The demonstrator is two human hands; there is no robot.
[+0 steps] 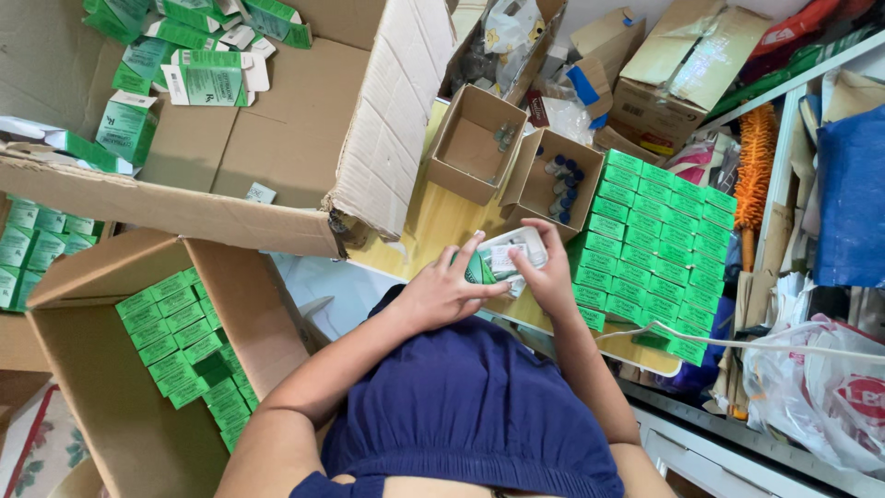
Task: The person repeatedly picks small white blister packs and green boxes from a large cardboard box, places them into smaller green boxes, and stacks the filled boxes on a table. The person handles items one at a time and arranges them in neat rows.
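Note:
My left hand [446,289] and my right hand [546,272] meet over the edge of a yellow table [435,221], both gripping one small green-and-white carton [505,255] with its white flap open. The left hand wraps the carton's green end; the right hand's fingers pinch the white end. What is inside the carton is hidden. Just right of my hands lies a tight grid of several closed green cartons [656,242]. Beyond my hands stand two small open cardboard boxes: one [556,184] holding blue-capped vials, the other [472,143] nearly bare with a few vials.
A large cardboard box [120,406] at lower left holds rows of green cartons. A bigger open box [277,129] at upper left contains loose flattened green cartons. Cluttered boxes, plastic bags and a white shelf [784,166] line the right side.

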